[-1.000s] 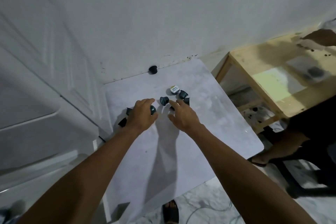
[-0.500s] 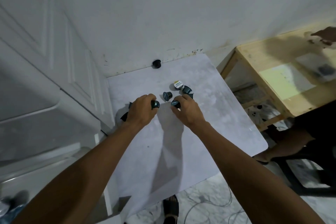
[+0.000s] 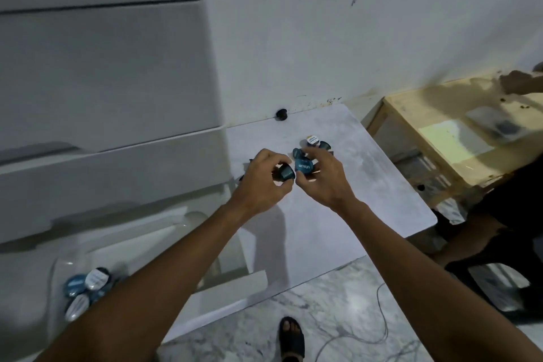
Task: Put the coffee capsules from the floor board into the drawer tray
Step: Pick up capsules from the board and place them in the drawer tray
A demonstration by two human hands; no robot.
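Note:
My left hand grips a dark teal coffee capsule above the pale marbled floor board. Close beside it, my right hand holds a blue-lidded capsule with its lid facing me. Beyond my right fingers, loose capsules remain on the board: a white-lidded capsule and a dark capsule next to it; others are partly hidden behind my hands. At lower left a clear drawer tray holds several capsules, partly covered by my left forearm.
White drawer fronts stand at left, the lowest drawer pulled out. A black round object sits at the wall edge of the board. A wooden low table stands at right, with another person's hand and legs nearby. My sandalled foot and a cable lie on the marble floor.
Both hands have lifted off the board, each with a capsule pinched in it. The view has swung left and down, bringing the drawers and the tray into sight.

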